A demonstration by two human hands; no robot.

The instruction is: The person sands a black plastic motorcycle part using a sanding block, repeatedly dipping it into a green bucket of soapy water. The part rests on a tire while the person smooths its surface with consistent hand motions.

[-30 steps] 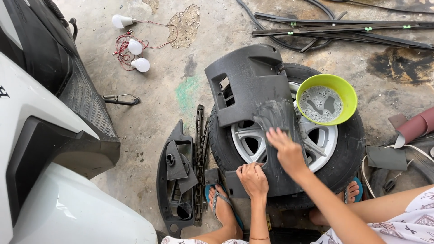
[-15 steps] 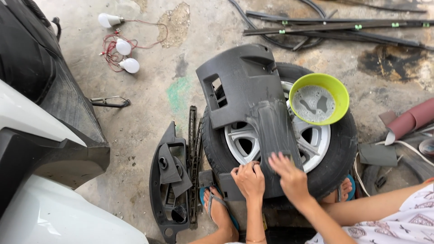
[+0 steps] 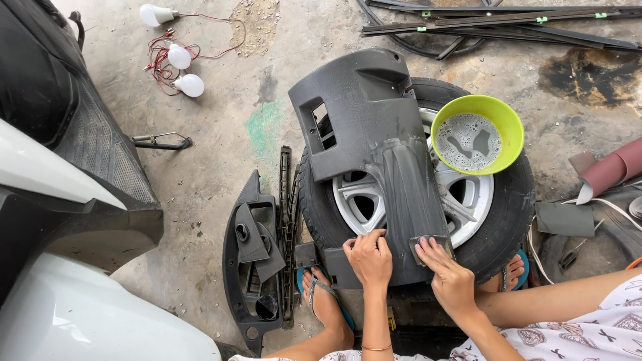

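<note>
A dark grey plastic panel (image 3: 364, 127) lies wet across a car wheel (image 3: 495, 220) on the floor. My left hand (image 3: 369, 257) rests flat on the panel's near end, holding it down. My right hand (image 3: 449, 277) presses a small grey sanding sheet (image 3: 431, 242) against the panel's lower right edge. A green bowl (image 3: 476, 134) of soapy water sits on the wheel's rim, right of the panel.
Another black trim piece (image 3: 254, 264) lies left of the wheel by my sandalled foot (image 3: 324, 304). A scooter body (image 3: 67, 200) fills the left side. Three white bulbs on red wires (image 3: 177, 57), long black strips (image 3: 495, 20) and rolled sandpaper (image 3: 612, 167) lie around.
My right hand has slid down the panel from its middle to its near end, beside my left hand. The view has shifted slightly.
</note>
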